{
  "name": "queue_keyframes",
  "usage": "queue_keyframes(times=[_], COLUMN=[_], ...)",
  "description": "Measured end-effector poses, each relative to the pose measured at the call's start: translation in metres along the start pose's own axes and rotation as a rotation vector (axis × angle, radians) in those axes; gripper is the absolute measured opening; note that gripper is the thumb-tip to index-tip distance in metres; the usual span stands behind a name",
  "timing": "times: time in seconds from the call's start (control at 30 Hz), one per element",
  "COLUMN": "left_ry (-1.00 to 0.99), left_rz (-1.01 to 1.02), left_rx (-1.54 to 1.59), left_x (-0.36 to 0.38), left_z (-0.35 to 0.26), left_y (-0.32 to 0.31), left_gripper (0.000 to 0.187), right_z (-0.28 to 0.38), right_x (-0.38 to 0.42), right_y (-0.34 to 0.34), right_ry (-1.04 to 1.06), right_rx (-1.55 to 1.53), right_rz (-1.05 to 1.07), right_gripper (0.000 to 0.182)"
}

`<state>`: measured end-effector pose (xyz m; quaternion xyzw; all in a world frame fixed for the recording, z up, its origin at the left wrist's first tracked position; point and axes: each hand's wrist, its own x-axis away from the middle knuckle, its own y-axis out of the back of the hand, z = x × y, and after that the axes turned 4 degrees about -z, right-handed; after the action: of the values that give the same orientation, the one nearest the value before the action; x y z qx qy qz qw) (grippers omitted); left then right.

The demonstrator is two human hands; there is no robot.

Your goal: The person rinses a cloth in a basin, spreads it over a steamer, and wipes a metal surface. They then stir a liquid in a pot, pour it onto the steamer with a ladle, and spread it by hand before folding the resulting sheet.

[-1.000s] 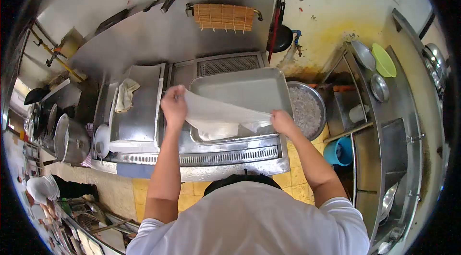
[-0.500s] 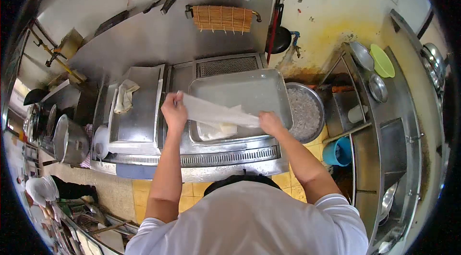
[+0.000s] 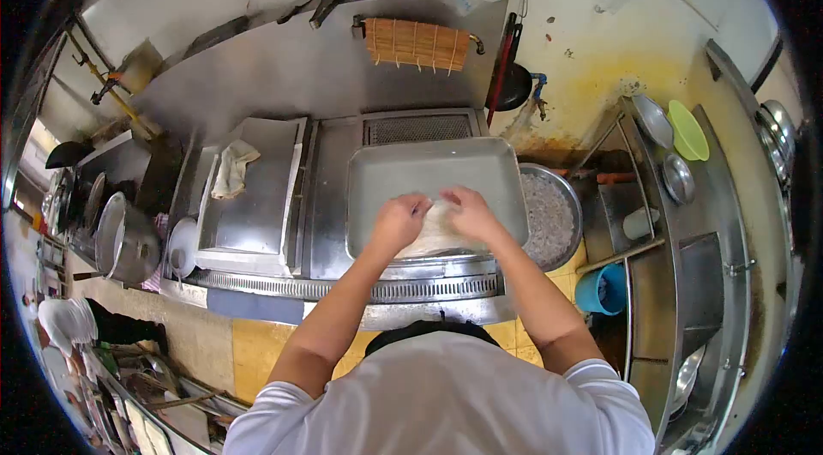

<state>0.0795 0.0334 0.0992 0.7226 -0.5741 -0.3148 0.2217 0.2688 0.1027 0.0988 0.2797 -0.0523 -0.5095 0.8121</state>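
Note:
My left hand [image 3: 401, 221] and my right hand [image 3: 471, 213] are close together over the front half of a large metal tray [image 3: 386, 165]. A thin white cloth [image 3: 435, 232] lies bunched between and below them, inside the tray near its front edge. The fingers of both hands are curled in and pinch the cloth's upper part, though the fingertips are partly blurred. Shallow, greyish liquid seems to cover the tray's bottom.
Right of the tray stands a round metal basin [image 3: 549, 215] of pale pieces in liquid. Left is a steel pan [image 3: 249, 236] with a folded cloth [image 3: 233, 169] on it. A blue bucket [image 3: 602, 290] sits below the right-hand shelves. Another person [image 3: 70, 323] bends over at far left.
Both hands have come together from wide apart. The white cloth, earlier stretched between them above the tray, is now gathered low in the tray. The view has shifted slightly.

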Motion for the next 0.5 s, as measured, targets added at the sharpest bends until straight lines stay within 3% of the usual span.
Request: queue_keyframes(times=[0.03, 0.13, 0.17, 0.23, 0.33, 0.5], left_ry=[-0.058, -0.086, -0.072, -0.109, 0.134, 0.455], left_rz=[-0.103, -0.308, -0.358, -0.537, -0.674, -0.584], left_rx=[0.087, 0.18, 0.183, 0.323, 0.315, 0.075], left_x=[-0.007, -0.013, -0.015, -0.022, -0.008, 0.03], left_z=[-0.028, -0.081, -0.085, -0.058, -0.018, 0.107], left_y=[0.008, 0.053, 0.065, 0.096, 0.129, 0.091], left_gripper=[0.016, 0.012, 0.012, 0.018, 0.019, 0.021], right_z=[0.025, 0.031, 0.023, -0.013, -0.067, -0.07], right_x=[-0.007, -0.01, -0.006, 0.01, 0.029, 0.035], right_y=[-0.007, -0.022, -0.021, -0.011, 0.024, 0.066], right_ry=[0.026, -0.245, -0.155, 0.023, -0.098, -0.286], right_rx=[-0.352, -0.205, -0.119, 0.057, 0.214, 0.133], right_rz=[-0.066, 0.101, 0.072, 0.018, 0.01, 0.002], right_gripper=[0.025, 0.019, 0.019, 0.02, 0.022, 0.022])
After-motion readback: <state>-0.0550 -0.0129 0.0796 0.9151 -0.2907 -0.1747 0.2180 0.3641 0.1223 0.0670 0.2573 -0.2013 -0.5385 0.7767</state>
